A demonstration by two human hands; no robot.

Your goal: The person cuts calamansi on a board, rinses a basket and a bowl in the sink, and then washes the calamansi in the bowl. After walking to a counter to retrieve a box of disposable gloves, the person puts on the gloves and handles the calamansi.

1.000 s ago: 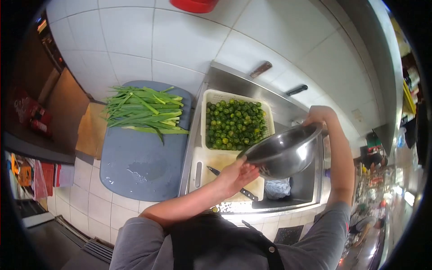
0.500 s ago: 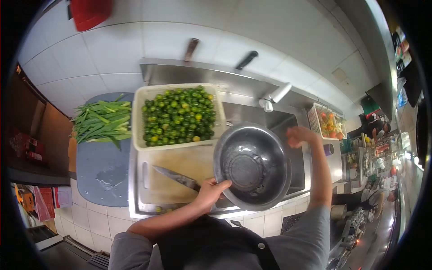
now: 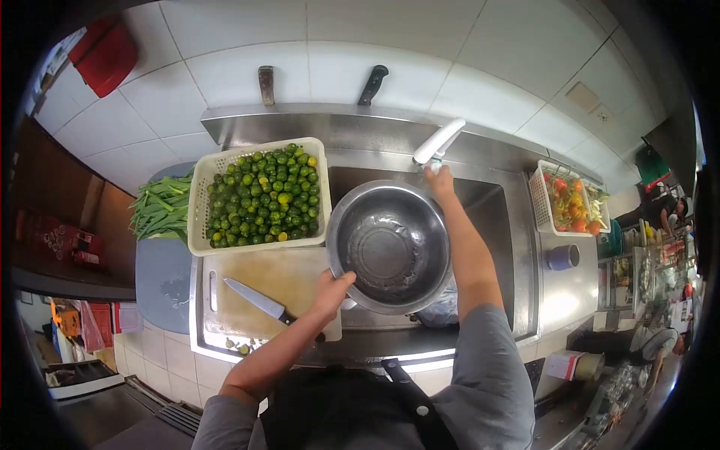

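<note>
My left hand [image 3: 334,291] is closed on the near-left rim of a wide metal bowl [image 3: 382,251], with the thumb inside. The bowl is tilted toward me over the sink [image 3: 484,217], and its inside looks wet. At the spout end of a white-handled faucet [image 3: 435,150], my right hand [image 3: 440,181] has its fingers closed, partly hidden by the hand itself. Left of the bowl, a knife [image 3: 255,298] lies on a cutting board [image 3: 217,322], its handle partly behind my left arm.
A cream basket [image 3: 196,217] of small green citrus sits on the board's far side. Green leafy stalks [image 3: 161,206] lie on a grey surface [image 3: 159,292] at left. To the right stand a basket of tomatoes [image 3: 574,210] and a purple cup [image 3: 562,257]. A plastic bag [image 3: 441,309] is under the bowl.
My right hand has moved from above the sink's right side to the faucet. The bowl, still in my left hand, is in the sink area. My view has shifted.
</note>
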